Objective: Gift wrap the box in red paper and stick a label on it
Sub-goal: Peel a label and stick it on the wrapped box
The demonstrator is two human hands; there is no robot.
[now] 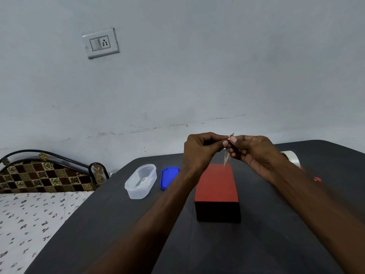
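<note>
box (216,186) wrapped in red paper, sits mid table (276,244) | above its far end: left hand (201,149) and right hand (254,151) both pinch a small label (227,157), edge-on, possibly being peeled | left of box: clear tub (140,181), blue lid (168,177) beside it | far right: tape roll (292,158) | bed (35,210) left of table

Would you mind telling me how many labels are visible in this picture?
2. One label is pinched between the left hand and right hand above the red box. Another seems to lie inside the clear container; more may be hidden there.
</note>
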